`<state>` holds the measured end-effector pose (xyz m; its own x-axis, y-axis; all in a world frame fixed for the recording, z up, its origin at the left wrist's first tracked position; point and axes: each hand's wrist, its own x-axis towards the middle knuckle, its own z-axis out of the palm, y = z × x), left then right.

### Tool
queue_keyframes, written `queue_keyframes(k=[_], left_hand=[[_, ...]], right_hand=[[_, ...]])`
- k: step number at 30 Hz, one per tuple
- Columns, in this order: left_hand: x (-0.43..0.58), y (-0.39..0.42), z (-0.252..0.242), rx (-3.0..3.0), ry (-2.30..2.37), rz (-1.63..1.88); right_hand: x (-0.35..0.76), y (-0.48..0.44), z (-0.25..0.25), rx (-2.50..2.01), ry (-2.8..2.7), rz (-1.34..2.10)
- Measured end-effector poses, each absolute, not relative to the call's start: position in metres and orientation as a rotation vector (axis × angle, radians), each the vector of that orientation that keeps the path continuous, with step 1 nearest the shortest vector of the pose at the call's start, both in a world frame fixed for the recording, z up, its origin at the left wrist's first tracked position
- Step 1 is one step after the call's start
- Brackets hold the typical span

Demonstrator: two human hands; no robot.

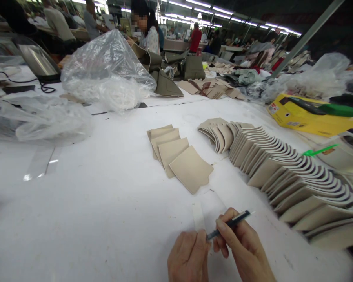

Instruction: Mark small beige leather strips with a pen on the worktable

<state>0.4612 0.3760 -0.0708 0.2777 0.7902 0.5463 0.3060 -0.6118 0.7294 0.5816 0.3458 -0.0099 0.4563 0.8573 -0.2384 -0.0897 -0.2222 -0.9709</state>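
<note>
My right hand (pixel 238 243) grips a dark pen (pixel 237 219) slantwise between thumb and fingers, low in the view. The pen's lower end points left and meets the fingertips of my left hand (pixel 190 252). The fingers of my left hand are closed together, and what they pinch is hidden. A narrow white strip (pixel 198 215) extends on the table just beyond these fingers; whether they hold it I cannot tell. Farther out, several beige panels (pixel 192 168) lie overlapping in a slanted row, the nearest one with a notched corner.
On the right, a long row of curved beige pieces (pixel 291 184) leans across the white table (pixel 106 203). Behind it lie a yellow box (pixel 308 115) and a green tool (pixel 320 150). Clear plastic bags (pixel 102 70) and a metal kettle (pixel 41 60) stand at the back left. Several people work beyond.
</note>
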Motion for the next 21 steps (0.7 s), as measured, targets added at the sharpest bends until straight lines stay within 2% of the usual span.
queue_keyframes(k=[5, 10, 15, 21], left_hand=[[0.464, 0.378, -0.067, 2.08, 0.989, 1.297], [0.449, 0.395, -0.059, 1.841, 1.442, 1.295], [0.442, 0.404, -0.063, 1.773, 1.515, 1.32], [0.442, 0.404, -0.067, 1.827, 1.422, 1.372]], right_hand=[[0.594, 0.345, 0.002, -1.821, -0.782, 0.867], [0.589, 0.343, -0.005, -2.314, -1.138, 0.654], [0.554, 0.348, -0.022, -2.578, -1.272, 0.618], [0.536, 0.36, -0.011, -2.687, -1.355, 0.728]])
